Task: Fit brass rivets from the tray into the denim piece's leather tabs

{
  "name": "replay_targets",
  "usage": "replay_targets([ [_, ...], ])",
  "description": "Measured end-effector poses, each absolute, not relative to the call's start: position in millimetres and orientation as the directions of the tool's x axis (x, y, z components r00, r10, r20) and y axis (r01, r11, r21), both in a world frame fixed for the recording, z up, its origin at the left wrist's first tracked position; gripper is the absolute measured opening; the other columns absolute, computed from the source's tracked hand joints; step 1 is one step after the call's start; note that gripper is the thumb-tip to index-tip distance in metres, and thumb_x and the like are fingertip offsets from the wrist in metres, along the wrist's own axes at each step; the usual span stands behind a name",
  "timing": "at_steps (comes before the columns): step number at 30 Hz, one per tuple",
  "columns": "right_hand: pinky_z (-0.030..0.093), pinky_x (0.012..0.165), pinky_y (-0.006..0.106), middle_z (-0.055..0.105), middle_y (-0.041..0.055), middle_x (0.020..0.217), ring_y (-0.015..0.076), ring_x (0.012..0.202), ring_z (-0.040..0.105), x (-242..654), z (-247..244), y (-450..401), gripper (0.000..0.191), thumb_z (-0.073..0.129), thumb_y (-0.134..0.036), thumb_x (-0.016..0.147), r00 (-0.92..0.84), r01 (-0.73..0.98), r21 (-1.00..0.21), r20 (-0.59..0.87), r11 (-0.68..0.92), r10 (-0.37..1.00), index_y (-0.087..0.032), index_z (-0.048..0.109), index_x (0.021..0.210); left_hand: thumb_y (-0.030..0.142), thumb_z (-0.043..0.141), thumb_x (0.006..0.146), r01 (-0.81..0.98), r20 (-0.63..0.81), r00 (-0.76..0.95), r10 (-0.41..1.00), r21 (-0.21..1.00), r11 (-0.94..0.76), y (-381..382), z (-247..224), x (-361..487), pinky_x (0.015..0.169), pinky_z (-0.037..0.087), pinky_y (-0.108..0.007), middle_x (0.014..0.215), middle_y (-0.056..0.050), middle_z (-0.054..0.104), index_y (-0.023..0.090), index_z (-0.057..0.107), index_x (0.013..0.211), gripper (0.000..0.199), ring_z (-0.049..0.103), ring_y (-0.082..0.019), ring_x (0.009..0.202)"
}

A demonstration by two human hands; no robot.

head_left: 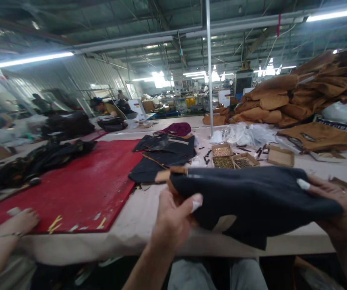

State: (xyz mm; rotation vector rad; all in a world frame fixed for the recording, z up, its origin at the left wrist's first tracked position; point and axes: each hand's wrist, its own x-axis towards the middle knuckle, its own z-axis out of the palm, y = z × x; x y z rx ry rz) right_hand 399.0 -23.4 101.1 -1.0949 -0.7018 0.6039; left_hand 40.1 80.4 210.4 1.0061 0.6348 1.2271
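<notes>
A black leather piece point(252, 197) with tan edging at its left end is held up over the table's front edge, between my two hands. My left hand point(175, 217) pinches its left end, thumb on top, with white tape around the thumb. At the other end my right hand point(333, 197) grips the leather, and a white wrap covers one fingertip. A pale patch point(224, 222) shows on the lower side of the piece. Behind it, more black leather pieces point(164, 155) lie stacked on the table.
Small cardboard boxes of metal bits point(223, 162) stand beyond the leather, near clear plastic bags point(246, 133). Brown leather pieces point(276, 100) are heaped at right. A co-worker's hand point(21, 222) rests on the red board point(95, 181) at left. A metal pole point(209, 72) rises behind.
</notes>
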Motion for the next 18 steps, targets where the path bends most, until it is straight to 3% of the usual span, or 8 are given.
replay_targets([
  [3, 0.064, 0.063, 0.035, 0.076, 0.0182, 0.114, 0.0313, 0.082, 0.078, 387, 47, -16, 0.056, 0.087, -0.029, 0.072, 0.492, -0.345, -0.925, -0.031, 0.162, 0.870, -0.019, 0.075, 0.126, 0.018, 0.088, 0.060, -0.466, -0.200, 0.282, 0.938, 0.826, 0.317, 66, 137, 24, 0.096, 0.061, -0.044, 0.118, -0.011, 0.076, 0.016, 0.065, 0.116, 0.060, 0.070, -0.033, 0.115],
  [4, 0.064, 0.062, 0.035, 0.076, 0.0184, 0.114, 0.0320, 0.083, 0.078, 384, 33, -14, 0.060, 0.088, -0.029, 0.071, 0.464, -0.385, -0.914, -0.070, 0.130, 0.883, -0.018, 0.074, 0.128, 0.024, 0.087, 0.066, -0.479, -0.296, 0.291, 0.910, 0.778, 0.406, 62, 121, 22, 0.095, 0.061, -0.044, 0.118, -0.012, 0.075, 0.017, 0.064, 0.119, 0.058, 0.071, -0.032, 0.113],
  [6, 0.064, 0.064, 0.035, 0.077, 0.0188, 0.111, 0.0324, 0.085, 0.078, 382, 17, -6, 0.065, 0.089, -0.030, 0.069, 0.447, -0.422, -0.901, -0.111, 0.100, 0.888, -0.016, 0.071, 0.131, 0.031, 0.082, 0.075, -0.518, -0.396, 0.290, 0.871, 0.701, 0.490, 59, 101, 22, 0.092, 0.062, -0.042, 0.116, -0.012, 0.076, 0.018, 0.062, 0.122, 0.052, 0.073, -0.029, 0.108],
  [8, 0.064, 0.071, 0.035, 0.077, 0.0180, 0.108, 0.0316, 0.088, 0.077, 381, 17, 5, 0.066, 0.090, -0.029, 0.068, 0.476, -0.410, -0.905, -0.112, 0.108, 0.872, -0.015, 0.071, 0.130, 0.026, 0.081, 0.076, -0.542, -0.424, 0.225, 0.877, 0.694, 0.475, 60, 95, 26, 0.087, 0.062, -0.038, 0.107, -0.009, 0.077, 0.017, 0.062, 0.118, 0.047, 0.075, -0.025, 0.099],
  [12, 0.059, 0.096, 0.040, 0.077, 0.0136, 0.113, 0.0297, 0.104, 0.074, 377, 51, 40, 0.059, 0.090, -0.029, 0.069, 0.634, -0.231, -0.928, 0.083, 0.291, 0.768, -0.016, 0.074, 0.124, 0.021, 0.085, 0.071, -0.535, -0.341, 0.002, 0.940, 0.794, 0.289, 75, 104, 36, 0.074, 0.059, -0.027, 0.081, 0.000, 0.073, 0.019, 0.057, 0.094, 0.037, 0.071, -0.015, 0.075],
  [15, 0.047, 0.113, 0.044, 0.074, 0.0114, 0.123, 0.0291, 0.118, 0.068, 371, 93, 66, 0.056, 0.087, -0.030, 0.074, 0.713, -0.014, -0.881, 0.323, 0.472, 0.623, -0.016, 0.073, 0.126, 0.033, 0.086, 0.073, -0.433, -0.110, -0.075, 0.991, 0.899, 0.067, 95, 124, 39, 0.065, 0.055, -0.024, 0.077, 0.001, 0.069, 0.019, 0.055, 0.084, 0.036, 0.066, -0.013, 0.069],
  [18, 0.044, 0.116, 0.046, 0.072, 0.0084, 0.128, 0.0285, 0.122, 0.065, 366, 144, 81, 0.048, 0.082, -0.031, 0.081, 0.703, 0.188, -0.770, 0.539, 0.610, 0.464, -0.018, 0.073, 0.127, 0.035, 0.089, 0.069, -0.298, 0.111, -0.169, 0.979, 0.941, -0.158, 116, 162, 45, 0.063, 0.053, -0.023, 0.074, 0.001, 0.065, 0.017, 0.058, 0.080, 0.036, 0.062, -0.013, 0.066],
])
